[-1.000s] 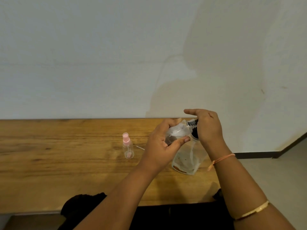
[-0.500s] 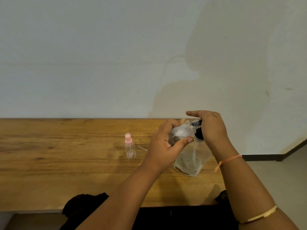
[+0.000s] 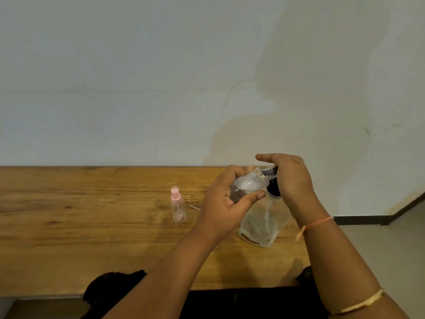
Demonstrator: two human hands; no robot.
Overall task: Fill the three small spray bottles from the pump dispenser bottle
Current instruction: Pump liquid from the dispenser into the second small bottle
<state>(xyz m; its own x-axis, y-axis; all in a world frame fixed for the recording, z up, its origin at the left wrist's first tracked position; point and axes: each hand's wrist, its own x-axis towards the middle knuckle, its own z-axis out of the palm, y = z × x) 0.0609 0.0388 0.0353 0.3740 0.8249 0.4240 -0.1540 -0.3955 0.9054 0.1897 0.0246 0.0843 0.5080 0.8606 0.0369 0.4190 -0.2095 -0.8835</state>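
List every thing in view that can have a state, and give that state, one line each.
Pink bottle: upright on the table, cap on, untouched.
Clear bottle: tilted, gripped by the left hand.
Black cap: at the clear bottle's neck, gripped by the right hand.
Dispenser: upright on the table, under the hands; fill level unclear.
Thin stick: lying flat on the table.

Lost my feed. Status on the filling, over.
Left hand grips small clear bottle, tilted. Right hand grips its black neck, above dispenser bottle. Pink spray bottle stands apart, untouched. Nothing blocking.
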